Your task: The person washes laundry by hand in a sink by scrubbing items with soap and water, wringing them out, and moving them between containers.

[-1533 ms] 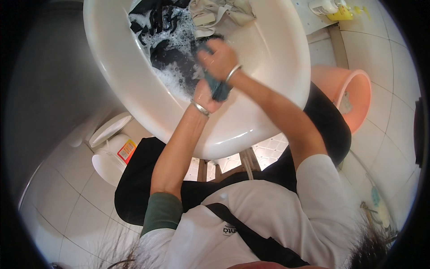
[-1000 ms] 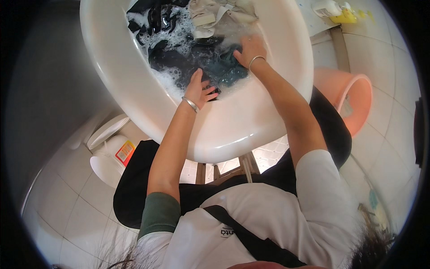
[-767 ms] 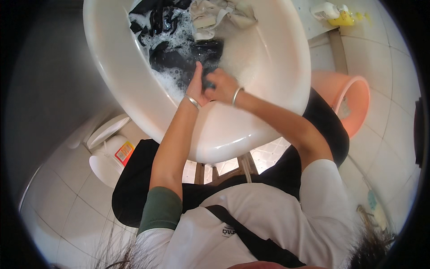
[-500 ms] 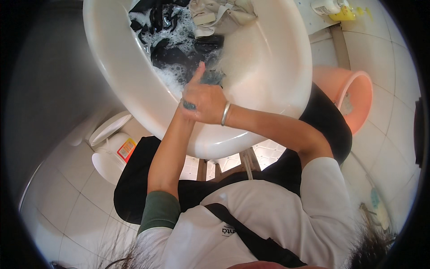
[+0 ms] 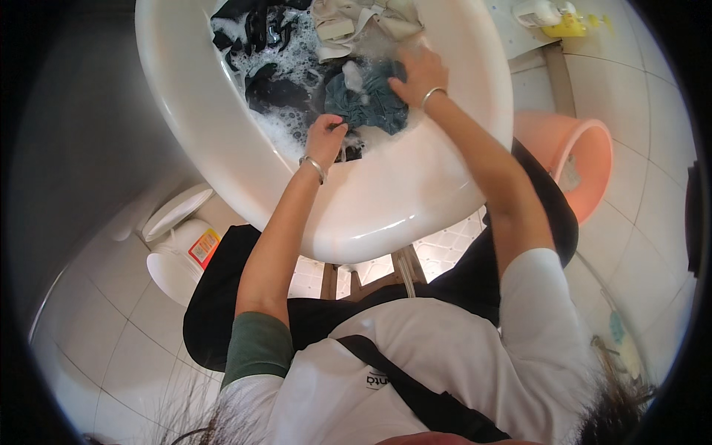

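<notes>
A dark green garment (image 5: 363, 100) lies bunched and wet in a white basin (image 5: 415, 182), a clump of suds on top. My left hand (image 5: 326, 141) is closed in a pinch at its near left edge, dark cloth between the fingertips. At the garment's right edge is my right hand (image 5: 423, 78), thumb spread from fingers that are slightly blurred. Soaked black clothes (image 5: 278, 89) sit among foam (image 5: 285, 130) to the left. Beige clothing (image 5: 363, 22) is heaped at the far end. Each wrist wears a silver bangle.
A pink bucket (image 5: 593, 170) lies on its side at the right. White and yellow bottles (image 5: 564, 22) stand at the far right. To the left is a white tub (image 5: 178, 259) with its lid (image 5: 178, 211). My knees flank the basin, above a wooden stool (image 5: 374, 280).
My hands were pressed together over the basin's near side, green cloth between them. Now they are apart, the right farther forward and right, and the green garment lies spread in the basin.
</notes>
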